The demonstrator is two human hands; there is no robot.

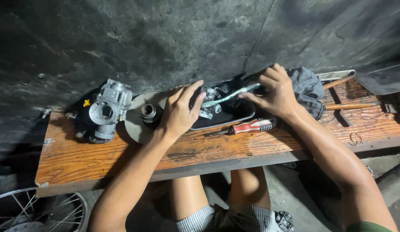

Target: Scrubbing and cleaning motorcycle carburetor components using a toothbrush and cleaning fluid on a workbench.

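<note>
Left hand (179, 112) rests spread over the near-left rim of the dark tray (234, 116) on the tabletop (122, 154), grip loose, touching a small metal part (210, 103) in the tray. Right hand (275, 92) pinches a pale-green toothbrush (230, 96) over the tray. Part looks rigid, oily, probably slippery: hold by its body; brush is light.

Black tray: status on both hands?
Left hand over black tray rim, by metal part. Right hand on toothbrush. Screwdriver lies in front.

A worn wooden bench (122, 157) stands against a dark, stained concrete wall (165, 38).
</note>
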